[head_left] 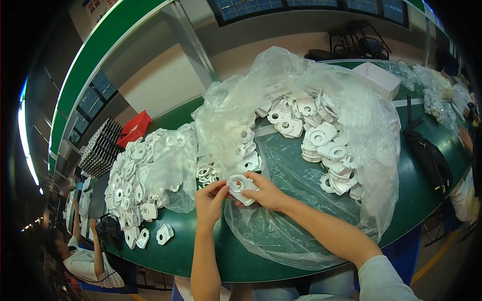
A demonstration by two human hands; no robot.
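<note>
Between my two hands, above the near part of the green table, is a white plastic part (243, 186) with a round ringed opening. My left hand (211, 196) pinches its left edge with thumb and fingers. On its right side my right hand (265, 192) grips it, the thumb lying on its face. Just beyond my left hand lies a small pile of white rings (207, 173). Many similar white parts (321, 135) spill from a large clear plastic bag (281, 65) ahead and to the right. Another heap of white parts (131, 185) stands to the left.
The green table (191, 246) curves around me. A red bin (134, 128) and stacked dark trays (100, 145) stand far left, a white box (377, 80) at the back right. A black bag (427, 155) lies right. A person (93, 263) sits at the left; another person's hand (466, 138) shows far right.
</note>
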